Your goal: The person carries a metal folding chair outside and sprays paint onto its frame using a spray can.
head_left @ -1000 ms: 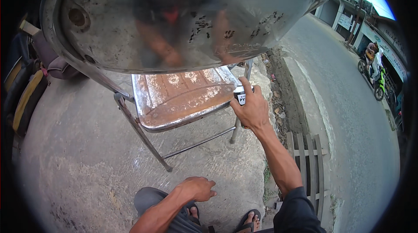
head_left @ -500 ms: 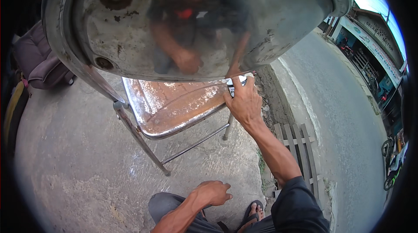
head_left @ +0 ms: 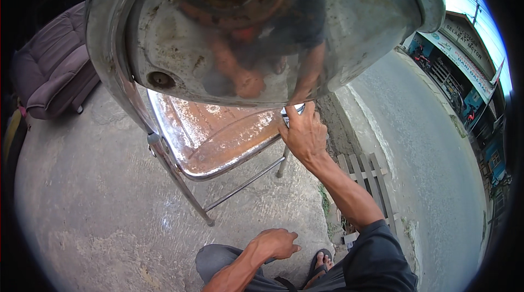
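A metal folding chair stands before me. Its shiny, spotted backrest (head_left: 180,46) looms close and mirrors my arms, while its seat (head_left: 229,133) shows brown rust and whitish patches. At the seat's right edge my right hand (head_left: 305,133) is closed around a small white-and-dark can (head_left: 293,111). The backrest's lower rim and my fingers hide much of the can, so I cannot make out its kind. My left hand (head_left: 275,243) hangs loosely by my knee, thumb and forefinger apart, with nothing visible in it.
A purple-brown padded armchair (head_left: 57,68) stands at the far left. Rough concrete (head_left: 109,183) lies under the chair. On the right are a slatted wooden grate (head_left: 374,183), a kerb and a road (head_left: 431,144), with shopfronts (head_left: 458,63) beyond.
My view has shifted, so the backrest and armchair appear further right. My right hand still grips the can beside the seat, slightly lower in the picture. The left hand keeps its loose pose.
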Tool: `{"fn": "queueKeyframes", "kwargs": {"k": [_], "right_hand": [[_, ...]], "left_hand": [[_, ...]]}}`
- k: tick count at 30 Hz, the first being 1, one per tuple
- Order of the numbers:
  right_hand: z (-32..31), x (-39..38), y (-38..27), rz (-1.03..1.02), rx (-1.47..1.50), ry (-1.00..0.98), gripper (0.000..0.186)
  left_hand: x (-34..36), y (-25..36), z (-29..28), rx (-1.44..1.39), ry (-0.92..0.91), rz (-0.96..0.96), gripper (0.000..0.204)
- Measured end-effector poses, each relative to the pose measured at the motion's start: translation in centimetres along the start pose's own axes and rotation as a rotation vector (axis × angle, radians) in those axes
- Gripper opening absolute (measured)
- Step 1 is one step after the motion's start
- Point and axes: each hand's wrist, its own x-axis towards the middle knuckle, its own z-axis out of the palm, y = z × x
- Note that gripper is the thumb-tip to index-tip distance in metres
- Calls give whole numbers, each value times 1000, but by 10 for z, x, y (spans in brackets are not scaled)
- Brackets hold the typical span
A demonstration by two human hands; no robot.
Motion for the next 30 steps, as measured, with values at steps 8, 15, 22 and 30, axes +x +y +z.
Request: {"fn": "queueKeyframes", "kwargs": {"k": [8,15,22,30], "right_hand": [[8,-1,2,-141,63,-25,59],[4,2,5,-106,50,145,61],[3,-3,-1,-75,80,-113,61],[-37,6,25,-60,19,322,62]], "left_hand": [[-2,-5,1,7,36,26,57],[-8,-8,6,-10,57,45,57],[-3,3,1,13,60,37,57],[0,16,6,45,67,111,54]]}}
